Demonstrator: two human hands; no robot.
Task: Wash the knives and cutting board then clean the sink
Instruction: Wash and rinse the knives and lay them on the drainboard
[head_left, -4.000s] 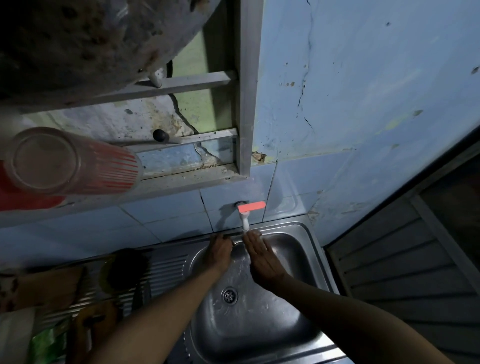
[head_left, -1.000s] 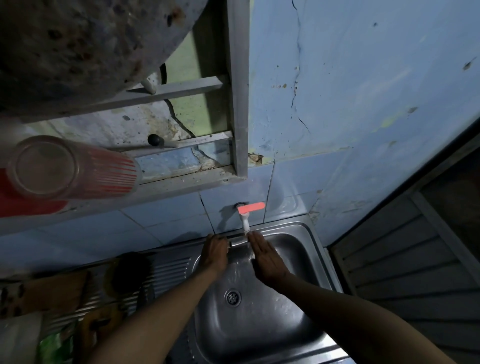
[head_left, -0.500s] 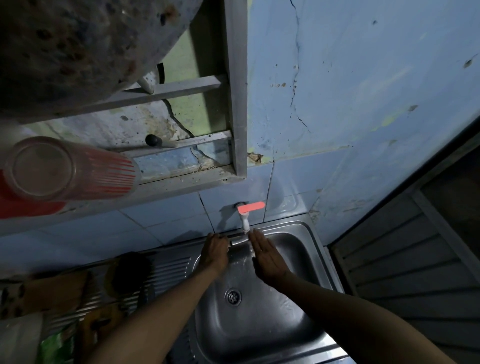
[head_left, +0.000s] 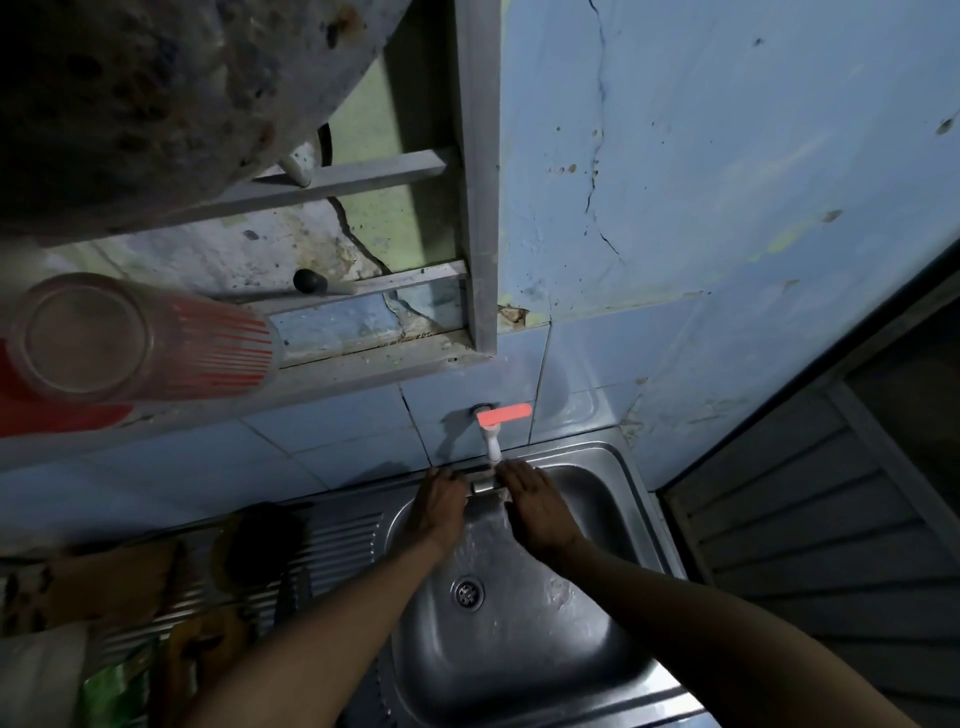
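1. Sink (head_left: 636, 499) of steel sits low in the view against the blue tiled wall; its basin holds no dishes, only a wet film around the drain (head_left: 467, 593).
2. Tap (head_left: 492, 439) with the red handle (head_left: 505, 414) stands just above the back rim; water seems to run down between the hands, though the light is dim.
3. Left hand (head_left: 439, 506) rests at the back wall of the basin with fingers curled downward; whether it grips something, I cannot tell.
4. Right hand (head_left: 537, 506) lies flat beside the stream, fingers open and together, holding nothing.
5. Knives and cutting board are probably among the dark things on the ribbed drainboard (head_left: 332, 545) at the left; they are too dark to name surely.
6. Step in hand seems to be the rinsing of the basin; to do it well, push the water with flat palms from the back wall toward the drain, and pass also over the corners and the rim; keep the stream moderate, so it does not splash on the drainboard.
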